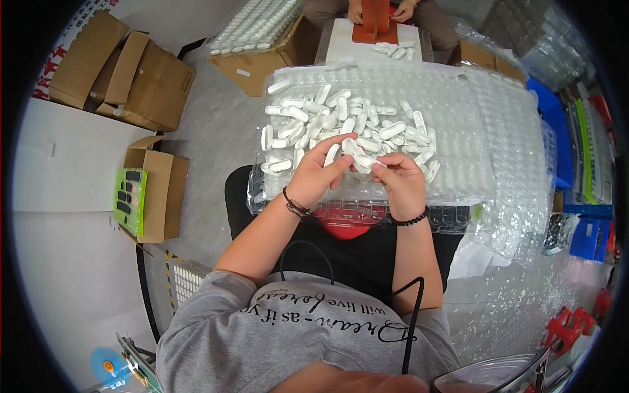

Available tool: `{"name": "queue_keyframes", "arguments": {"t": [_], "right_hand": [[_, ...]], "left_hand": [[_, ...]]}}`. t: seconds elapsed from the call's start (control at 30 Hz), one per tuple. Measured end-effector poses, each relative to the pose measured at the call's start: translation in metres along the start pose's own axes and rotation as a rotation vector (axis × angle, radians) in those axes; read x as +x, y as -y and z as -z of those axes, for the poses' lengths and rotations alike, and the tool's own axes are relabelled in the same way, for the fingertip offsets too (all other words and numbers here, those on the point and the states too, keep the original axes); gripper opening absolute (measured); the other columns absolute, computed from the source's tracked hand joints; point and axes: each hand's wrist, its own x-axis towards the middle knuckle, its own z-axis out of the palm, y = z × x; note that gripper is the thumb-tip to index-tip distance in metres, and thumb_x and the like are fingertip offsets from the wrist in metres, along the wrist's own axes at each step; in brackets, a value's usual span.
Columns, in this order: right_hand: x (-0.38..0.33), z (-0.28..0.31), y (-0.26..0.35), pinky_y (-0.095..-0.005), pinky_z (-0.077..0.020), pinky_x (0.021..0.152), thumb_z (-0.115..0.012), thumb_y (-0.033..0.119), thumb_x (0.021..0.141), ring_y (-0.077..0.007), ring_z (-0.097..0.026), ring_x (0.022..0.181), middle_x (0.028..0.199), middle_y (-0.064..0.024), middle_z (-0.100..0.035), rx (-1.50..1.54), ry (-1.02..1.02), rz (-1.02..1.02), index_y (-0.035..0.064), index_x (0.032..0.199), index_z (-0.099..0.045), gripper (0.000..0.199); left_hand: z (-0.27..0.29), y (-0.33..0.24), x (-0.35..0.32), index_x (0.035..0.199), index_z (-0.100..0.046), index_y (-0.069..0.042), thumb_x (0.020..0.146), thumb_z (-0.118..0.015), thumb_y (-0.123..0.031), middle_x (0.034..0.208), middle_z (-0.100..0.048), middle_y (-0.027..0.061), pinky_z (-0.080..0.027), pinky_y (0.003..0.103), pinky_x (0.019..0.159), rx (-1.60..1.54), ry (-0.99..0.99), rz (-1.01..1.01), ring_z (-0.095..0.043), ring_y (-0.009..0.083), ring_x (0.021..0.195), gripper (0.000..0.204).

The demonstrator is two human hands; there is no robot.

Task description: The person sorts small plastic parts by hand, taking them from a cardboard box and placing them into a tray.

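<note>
A loose pile of white oval plastic shells (pixel 321 118) lies on clear blister trays in front of me. At the near edge of the pile, my left hand (pixel 322 169) is closed round a few of these shells (pixel 350 147), which stick out between thumb and fingers. My right hand (pixel 403 181) meets it from the right, thumb and fingertips pinching the end of one white oval shell (pixel 367 162). The two hands almost touch. Fingers partly cover the held pieces, so I cannot tell whether any are joined.
Clear blister trays (pixel 458 131) cover the table and spread to the right. Across from me, a person's hands (pixel 403 10) are beside a red press (pixel 375 23). Cardboard boxes (pixel 147 82) stand at the left, blue bins (pixel 585 239) at the right.
</note>
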Motion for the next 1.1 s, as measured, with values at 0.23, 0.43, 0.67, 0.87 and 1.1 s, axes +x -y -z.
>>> {"name": "queue_keyframes", "arguments": {"t": [0.23,0.43,0.67,0.87,1.1], "right_hand": [[0.002,-0.001,-0.001,-0.0223,-0.0482,0.069,-0.067,-0.01,0.08,-0.0108,-0.06,0.079,0.09,-0.0047,-0.061,-0.116,-0.022,0.162,-0.0023,0.093,-0.067,0.015],[-0.002,-0.01,0.003,-0.0213,-0.0474,0.073,-0.064,-0.012,0.08,-0.0102,-0.057,0.088,0.099,-0.004,-0.054,-0.268,0.096,0.149,-0.0023,0.095,-0.068,0.018],[0.002,-0.007,-0.015,-0.0207,-0.047,0.073,-0.058,-0.011,0.082,-0.0102,-0.056,0.087,0.099,-0.0043,-0.05,-0.305,0.024,0.307,-0.0029,0.102,-0.059,0.022],[-0.002,-0.017,-0.011,-0.02,-0.0466,0.072,-0.057,-0.009,0.085,-0.0084,-0.057,0.084,0.097,-0.0037,-0.057,-0.166,0.019,0.127,-0.0007,0.108,-0.056,0.025],[-0.001,-0.014,-0.017,-0.0199,-0.0445,0.065,-0.053,-0.006,0.087,-0.0065,-0.054,0.074,0.091,-0.0028,-0.06,-0.205,0.049,0.011,-0.0002,0.108,-0.057,0.022]], "left_hand": [[-0.011,0.0,0.003,0.133,-0.048,-0.009,0.099,-0.05,-0.019,0.099,-0.06,0.0027,-0.039,0.022,0.051,-0.055,-0.225,-0.044,-0.049,0.0066,0.063,0.036],[0.002,0.009,0.006,0.121,-0.053,-0.006,0.099,-0.05,-0.021,0.095,-0.059,0.0028,-0.047,0.023,0.059,-0.039,-0.107,0.109,-0.058,0.0097,0.075,0.027],[-0.005,0.003,0.003,0.117,-0.056,-0.003,0.091,-0.061,-0.007,0.097,-0.06,0.0034,-0.047,0.022,0.062,0.16,0.057,0.056,-0.056,0.0071,0.076,0.027],[0.003,0.014,0.005,0.111,-0.06,-0.002,0.088,-0.062,-0.002,0.096,-0.06,0.0023,-0.049,0.022,0.06,0.202,0.065,-0.034,-0.056,0.0064,0.073,0.023],[0.006,0.02,0.01,0.102,-0.065,-0.002,0.084,-0.061,0.003,0.099,-0.058,0.0061,-0.05,0.022,0.057,0.443,0.031,-0.496,-0.058,0.0105,0.077,0.018]]}}
